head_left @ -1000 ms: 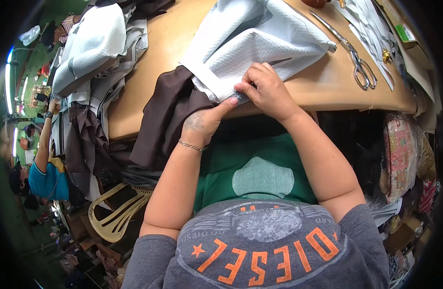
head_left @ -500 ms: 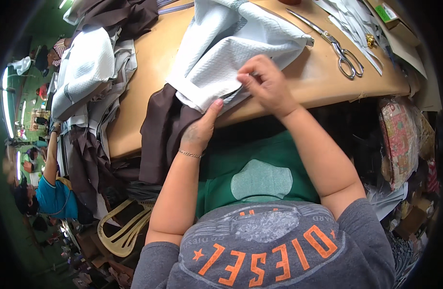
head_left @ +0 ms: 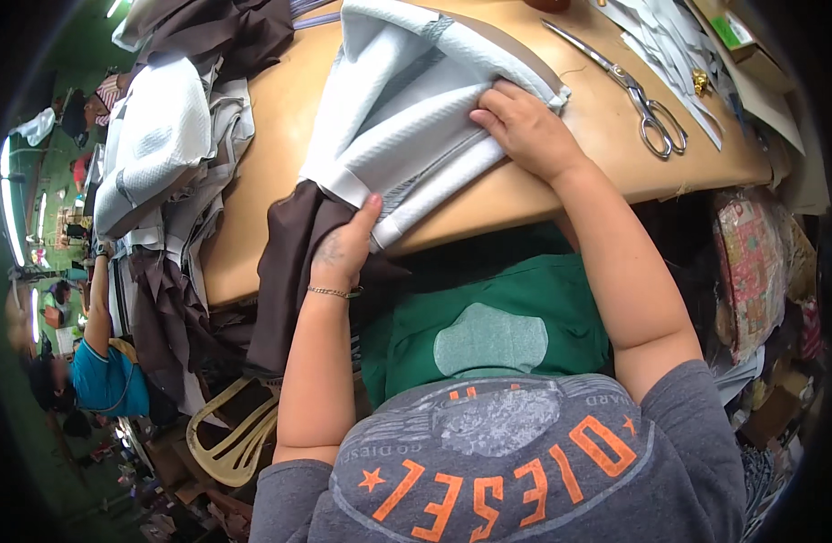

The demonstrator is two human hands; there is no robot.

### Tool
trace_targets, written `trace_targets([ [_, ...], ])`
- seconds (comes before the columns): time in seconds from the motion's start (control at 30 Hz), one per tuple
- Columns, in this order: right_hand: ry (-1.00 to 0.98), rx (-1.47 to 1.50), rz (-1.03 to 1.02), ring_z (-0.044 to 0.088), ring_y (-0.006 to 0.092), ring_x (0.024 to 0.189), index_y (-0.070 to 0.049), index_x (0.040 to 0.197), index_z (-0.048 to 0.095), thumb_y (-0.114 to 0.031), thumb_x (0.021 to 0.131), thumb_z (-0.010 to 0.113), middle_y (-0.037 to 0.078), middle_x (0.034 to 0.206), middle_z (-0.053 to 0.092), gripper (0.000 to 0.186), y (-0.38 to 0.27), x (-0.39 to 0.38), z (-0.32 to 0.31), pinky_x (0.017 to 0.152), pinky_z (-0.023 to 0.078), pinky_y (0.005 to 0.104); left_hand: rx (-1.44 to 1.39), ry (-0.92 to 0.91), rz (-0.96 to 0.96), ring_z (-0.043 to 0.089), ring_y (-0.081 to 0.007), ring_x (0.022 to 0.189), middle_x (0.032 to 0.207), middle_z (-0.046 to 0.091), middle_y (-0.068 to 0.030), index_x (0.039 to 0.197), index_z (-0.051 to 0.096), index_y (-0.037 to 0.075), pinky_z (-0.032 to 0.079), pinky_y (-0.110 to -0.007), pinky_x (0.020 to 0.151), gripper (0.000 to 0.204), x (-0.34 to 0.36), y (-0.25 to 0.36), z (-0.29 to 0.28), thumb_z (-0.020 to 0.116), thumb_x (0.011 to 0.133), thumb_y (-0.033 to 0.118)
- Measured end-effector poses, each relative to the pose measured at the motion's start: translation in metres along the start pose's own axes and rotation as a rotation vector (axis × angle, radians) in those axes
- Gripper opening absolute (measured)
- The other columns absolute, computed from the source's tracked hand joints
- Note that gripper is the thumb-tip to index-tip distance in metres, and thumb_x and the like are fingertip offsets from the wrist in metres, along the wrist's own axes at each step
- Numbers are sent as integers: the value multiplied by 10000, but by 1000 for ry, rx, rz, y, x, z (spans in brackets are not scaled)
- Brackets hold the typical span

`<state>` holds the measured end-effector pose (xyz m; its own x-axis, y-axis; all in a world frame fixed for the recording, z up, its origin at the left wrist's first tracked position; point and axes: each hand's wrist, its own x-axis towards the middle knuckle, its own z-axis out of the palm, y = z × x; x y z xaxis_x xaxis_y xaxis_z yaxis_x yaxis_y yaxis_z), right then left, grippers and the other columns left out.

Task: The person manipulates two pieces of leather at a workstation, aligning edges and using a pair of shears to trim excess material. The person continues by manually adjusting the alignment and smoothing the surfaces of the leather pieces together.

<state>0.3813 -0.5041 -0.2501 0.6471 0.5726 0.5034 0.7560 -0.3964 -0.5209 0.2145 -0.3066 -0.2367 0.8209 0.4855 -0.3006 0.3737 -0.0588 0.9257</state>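
Note:
A white textured fabric piece (head_left: 434, 136) with grey bands lies partly folded on the tan table (head_left: 606, 172). Dark brown cloth (head_left: 285, 262) hangs from its left end over the table's front edge. My left hand (head_left: 346, 246) is closed on the near left corner, thumb on top and the other fingers hidden beneath. At the right part of the same piece, my right hand (head_left: 529, 131) has its fingers curled over a fold. A grey strip along a seam shows between my hands.
Metal scissors (head_left: 629, 86) lie on the table to the right, near white fabric strips (head_left: 665, 50). Stacked white and brown pieces (head_left: 158, 149) stand at the left. A plastic-wrapped bundle (head_left: 751, 271) is below right. Beyond the stack, a person in a blue shirt (head_left: 108, 380) reaches toward it.
My right hand has moved up and right from the near edge and taken hold of a fold. My left hand has shifted slightly left and down, and the near edge now lies straighter.

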Motion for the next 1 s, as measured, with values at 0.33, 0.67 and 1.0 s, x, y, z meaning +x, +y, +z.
trace_targets([
  [0.33, -54, 3, -387, 516, 239, 814, -40, 796, 573, -85, 693, 550, 56, 835, 539, 114, -55, -2, -1, 711, 438, 332, 515, -51, -252, 481, -244, 1025, 1089, 541, -159, 1133, 507, -35, 364, -313, 867, 645, 0, 17, 0, 564, 761, 489],
  [0.67, -153, -368, -440, 467, 175, 877, -118, 706, 548, -151, 673, 515, -21, 774, 487, 57, -95, -16, 29, 702, 369, 293, 560, -218, -173, 510, -347, 1018, 1056, 540, -254, 1052, 557, -10, 356, -366, 902, 601, 3, 13, -2, 371, 843, 522],
  [1.0, -184, -541, -422, 451, 192, 929, -132, 711, 550, -156, 669, 512, -26, 777, 481, 61, -87, -17, 16, 721, 340, 312, 460, -226, -64, 480, -329, 1065, 1129, 513, -223, 1094, 530, -5, 340, -348, 932, 584, 4, 8, -5, 408, 832, 502],
])
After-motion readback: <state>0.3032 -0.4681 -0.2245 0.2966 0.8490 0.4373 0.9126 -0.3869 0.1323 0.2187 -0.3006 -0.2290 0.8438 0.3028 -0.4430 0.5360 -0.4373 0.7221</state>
